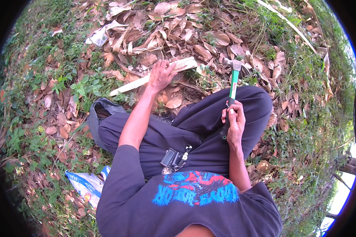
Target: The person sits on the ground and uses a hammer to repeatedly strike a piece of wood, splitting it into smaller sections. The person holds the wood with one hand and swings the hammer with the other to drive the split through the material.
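A long, pale split piece of wood [184, 64] lies slanted on the leaf litter in front of my crossed legs. My left hand [161, 76] grips it near its middle, fingers over its far edge. In my right hand [235, 120], above my right thigh, is a hammer [234, 81] with a grey metal head and a green and white handle with a dark grip. The hammer head points away from me, apart from the wood. A small thin shiny thing, perhaps a nail, shows by my right thumb and finger; its kind is unclear.
Dry brown leaves [174, 103] and low green plants [83, 85] cover the ground. A blue and white plastic sack [85, 185] lies at my left, and a whitish scrap [97, 37] lies farther off. A small dark device [169, 157] with a beaded cord rests in my lap.
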The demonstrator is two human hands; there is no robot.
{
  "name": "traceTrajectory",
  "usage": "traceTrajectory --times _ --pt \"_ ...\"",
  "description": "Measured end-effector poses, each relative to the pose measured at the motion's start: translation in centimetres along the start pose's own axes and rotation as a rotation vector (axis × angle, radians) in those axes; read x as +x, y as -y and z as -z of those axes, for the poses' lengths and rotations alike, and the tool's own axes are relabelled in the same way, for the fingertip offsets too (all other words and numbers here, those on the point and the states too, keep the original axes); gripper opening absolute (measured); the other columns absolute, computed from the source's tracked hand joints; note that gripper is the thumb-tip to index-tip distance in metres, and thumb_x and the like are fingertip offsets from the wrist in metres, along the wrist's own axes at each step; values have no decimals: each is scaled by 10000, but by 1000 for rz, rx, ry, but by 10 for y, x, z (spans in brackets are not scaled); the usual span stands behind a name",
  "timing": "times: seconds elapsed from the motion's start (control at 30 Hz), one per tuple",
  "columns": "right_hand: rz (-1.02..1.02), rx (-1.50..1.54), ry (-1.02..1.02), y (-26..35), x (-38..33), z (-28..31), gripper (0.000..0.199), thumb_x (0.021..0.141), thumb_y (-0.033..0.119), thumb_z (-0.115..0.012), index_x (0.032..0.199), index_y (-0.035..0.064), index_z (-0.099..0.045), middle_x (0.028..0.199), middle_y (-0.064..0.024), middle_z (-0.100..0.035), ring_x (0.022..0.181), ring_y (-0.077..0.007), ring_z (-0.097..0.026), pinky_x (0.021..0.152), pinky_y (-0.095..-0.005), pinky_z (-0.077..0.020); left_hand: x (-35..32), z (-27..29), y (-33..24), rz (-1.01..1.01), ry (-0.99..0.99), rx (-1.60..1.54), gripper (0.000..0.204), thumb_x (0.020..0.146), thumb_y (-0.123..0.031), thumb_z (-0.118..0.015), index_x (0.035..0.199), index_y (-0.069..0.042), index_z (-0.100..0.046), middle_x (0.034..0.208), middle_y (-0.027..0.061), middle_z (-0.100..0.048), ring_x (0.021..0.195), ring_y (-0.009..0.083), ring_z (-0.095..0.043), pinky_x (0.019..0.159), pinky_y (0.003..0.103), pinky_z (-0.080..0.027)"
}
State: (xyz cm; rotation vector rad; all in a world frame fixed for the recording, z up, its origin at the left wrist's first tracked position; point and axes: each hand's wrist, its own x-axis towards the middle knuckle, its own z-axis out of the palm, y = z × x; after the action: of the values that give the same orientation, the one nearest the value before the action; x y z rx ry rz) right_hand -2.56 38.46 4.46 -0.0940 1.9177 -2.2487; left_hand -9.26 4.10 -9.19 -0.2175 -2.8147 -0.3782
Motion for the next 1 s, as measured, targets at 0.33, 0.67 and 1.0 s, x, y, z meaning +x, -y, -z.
traceTrajectory --times 0.33,0.67,1.0 --pt "-14 42 11 0 1 2 96 1072 90 -496 1044 3 -526 1217 -67 -467 811 -107 -561 635 -237 -459 5 -5 -13 -3 -11 28 453 896 -391 -711 1296 -184 -661 1121 78 -577 1072 269 -547 907 452 -444" --pt "-12 37 14 1 1 0 104 1072 93 -496 1036 0 -527 1219 -69 -462 810 -108 -558 635 -238 -457 0 -9 -4 -32 -24 32 440 891 -390 -714 1286 -201 -673 1086 70 -566 1051 254 -536 900 430 -436" --pt "-16 15 15 4 1 -1 92 1067 73 -488 1026 0 -528 1214 -67 -452 807 -104 -558 630 -233 -459 1 -7 -9 8 6 14 458 880 -347 -745 1298 -174 -672 1115 83 -563 1041 260 -543 892 427 -439"
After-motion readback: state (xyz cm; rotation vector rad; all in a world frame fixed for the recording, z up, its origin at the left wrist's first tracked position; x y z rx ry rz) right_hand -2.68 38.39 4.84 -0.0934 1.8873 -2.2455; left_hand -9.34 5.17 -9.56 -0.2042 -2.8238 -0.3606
